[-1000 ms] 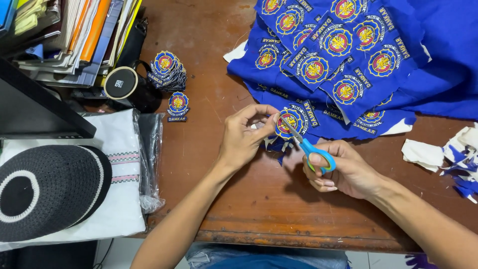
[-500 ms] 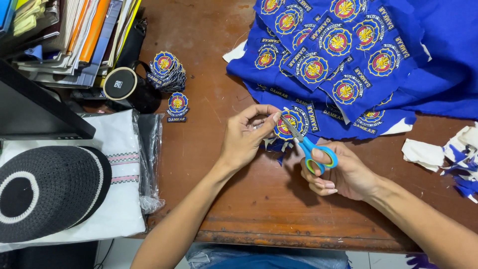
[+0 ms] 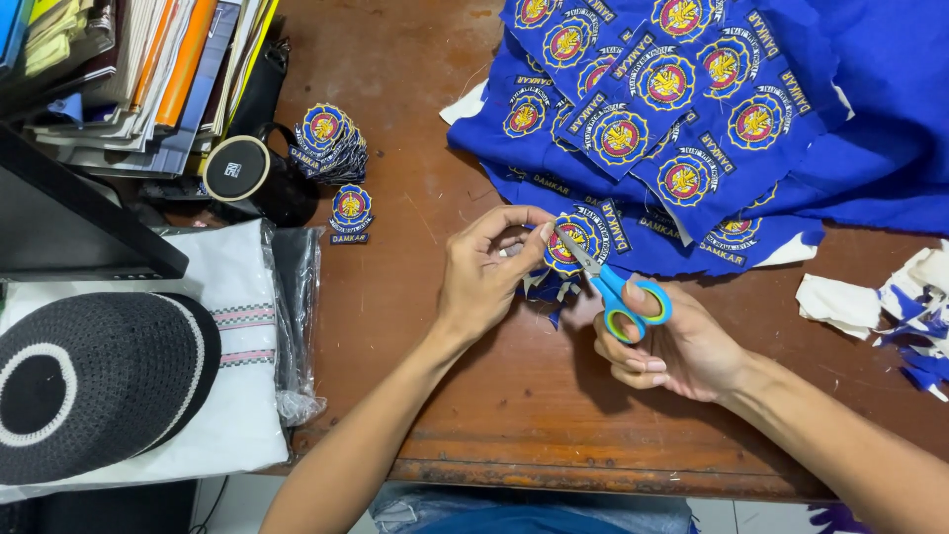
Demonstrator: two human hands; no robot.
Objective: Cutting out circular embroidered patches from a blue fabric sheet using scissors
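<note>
Embroidered patch (image 3: 571, 240) above wooden desk (image 3: 554, 435) edge, pinched in left hand (image 3: 484, 277) fingertips. Light, thin, semi-stiff; grip near rim, clear of blades. Right hand (image 3: 672, 346) fingers closed through scissors (image 3: 613, 292) loops.

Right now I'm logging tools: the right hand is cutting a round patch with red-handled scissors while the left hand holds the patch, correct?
Not quite. The scissors in the right hand have blue handles, not red. The rest stands: the left hand holds the round patch, as the head view shows.
</note>
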